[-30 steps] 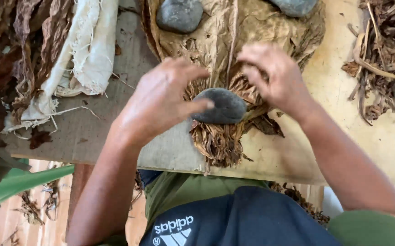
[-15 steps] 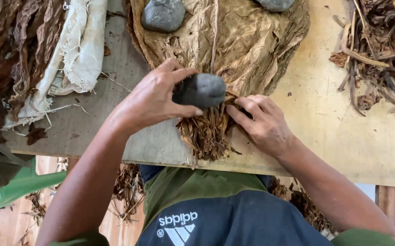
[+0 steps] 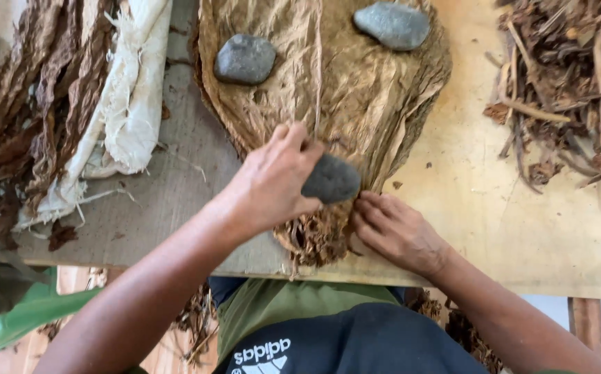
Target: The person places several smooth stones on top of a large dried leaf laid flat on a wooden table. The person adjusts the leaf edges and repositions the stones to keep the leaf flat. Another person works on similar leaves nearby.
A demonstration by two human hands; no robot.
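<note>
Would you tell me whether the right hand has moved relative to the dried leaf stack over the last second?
Yes. The right hand has come down from above the leaf stack to its near end, beside the held stone.

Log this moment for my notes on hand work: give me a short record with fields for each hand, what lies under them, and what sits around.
left hand: grips a dark grey stone over the near end of the leaves
right hand: fingertips press the leaf edge beside that stone
under hands: stack of broad tan dried leaves on a wooden table
on the leaves: two more grey stones
left side: white cloth with dark leaves
right side: pile of stems and scraps
</note>
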